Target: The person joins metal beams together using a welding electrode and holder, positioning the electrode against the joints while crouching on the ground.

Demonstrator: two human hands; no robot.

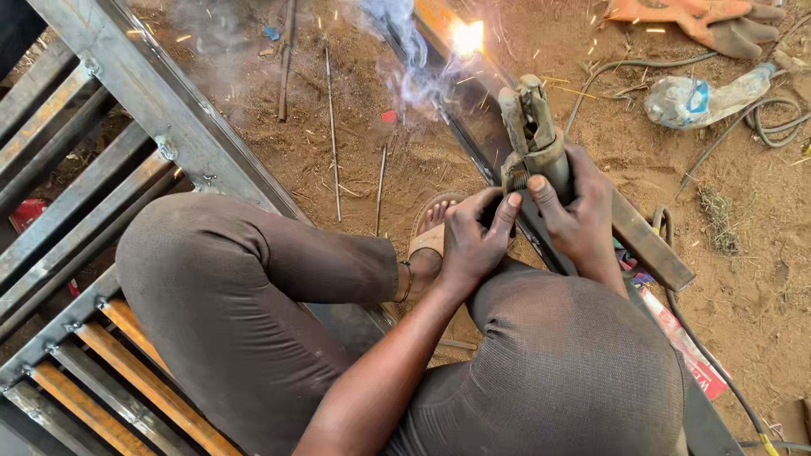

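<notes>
View from above of a crouching person welding on sandy ground. The right hand (579,215) is clenched around the handle of a welding clamp (530,127), thumb pressed on its near side. The clamp stands just right of centre and points toward 12 o'clock. The left hand (473,241) touches the right hand from 9 o'clock, fingers curled against the lower part of the same handle; both hands grasp it together.

At 12 o'clock from the clamp a bright spark (467,36) burns on a long steel bar (650,245), with bluish smoke (414,59) drifting to its left and small sparks scattered around it. The bar runs diagonally from the top centre toward 4 o'clock, passing under the hands.

At 9 o'clock lies a metal gate frame (127,93) with parallel slats, some grey, some rust-orange. Thin welding rods (331,118) lie on the sand between frame and bar. A sandalled foot (431,224) rests just left of the hands, beside the knees.

At 1 o'clock an orange work glove (705,21) lies on the ground; below it, a crushed plastic bottle (693,100) and coiled cable (773,122). A second cable (718,367) trails toward 5 o'clock.
</notes>
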